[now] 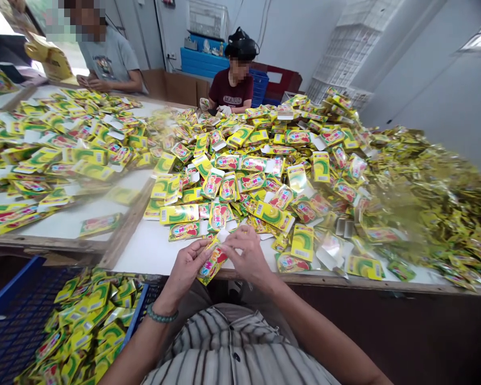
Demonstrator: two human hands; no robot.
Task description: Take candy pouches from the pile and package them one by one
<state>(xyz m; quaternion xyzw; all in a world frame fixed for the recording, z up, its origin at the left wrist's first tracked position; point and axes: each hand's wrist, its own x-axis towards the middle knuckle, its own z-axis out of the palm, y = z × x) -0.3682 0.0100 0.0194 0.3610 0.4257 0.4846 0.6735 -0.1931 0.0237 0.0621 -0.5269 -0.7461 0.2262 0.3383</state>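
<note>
Looking down through the head camera, I am seeing the striped shirt point(232, 353) first, with a blue crate point(14, 287) standing to its left, lower than the bench point(144, 254), and loose boxes point(98, 297) lying in it; that place beside the left arm is probably sparing me a long reach. My forearms are stretching from the lower corners and meeting at the bench's front edge, the left one wearing a braided wristband point(162, 314). Between the hands I am holding one yellow box point(213, 266), lettered face up, its lower end hanging past the edge and its far end slanting to the right. The left hand point(190, 267) is pinching its left side between thumb and fingers, likely so that the white flap point(223, 236) at the far end is lying free. The right hand point(246, 256) is arching in from the right, its fingers curling close together at that flap; whether they are gripping it I cannot tell. Beyond, a heap of boxes point(232, 184) is covering the bench, many showing white flaps, while shiny packets point(425, 203) are banking up on the right. Across the bench, a co-worker in a maroon shirt point(230, 96) is wearing white gloves point(224, 110), and farther left another in a grey shirt point(112, 59) is holding both hands close together
</note>
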